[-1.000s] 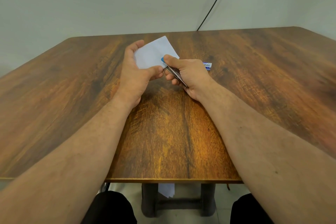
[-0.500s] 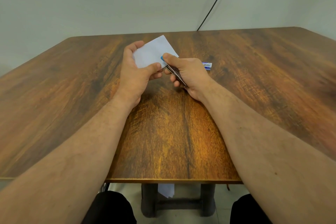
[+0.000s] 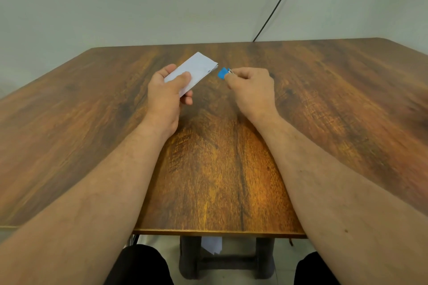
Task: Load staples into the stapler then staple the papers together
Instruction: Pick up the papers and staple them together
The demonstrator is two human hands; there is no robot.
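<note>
- the left hand (image 3: 165, 97) holds a small stack of white papers (image 3: 193, 71) above the wooden table (image 3: 324, 99), thumb pressed across the top sheet and fingers curled beneath; one fingertip shows under the near edge.
- the papers point away to the far right, their far corner free and slightly fanned (the sheets look folded or cut small).
- the right hand (image 3: 251, 90) is curled around a small blue stapler (image 3: 223, 73), of which only the blue front end and a glint of metal stick out past the knuckles on the left side; the rest of it is hidden inside the fist.
- the stapler's tip sits just right of the papers' far corner, with a clear strip of table showing between them, so the two are apart and not touching.
- both hands hover near the middle of the table, the left one slightly nearer than the right; both forearms are bare and reach in from the near edge.
- whether the stapler's mouth is open or closed cannot be told from this view.
- a black cable (image 3: 278, 0) runs down the pale wall to the far edge of the table.
- below the near edge, a piece of white paper (image 3: 212, 244) lies on the floor by the table's dark base, between the person's dark-clothed knees.
</note>
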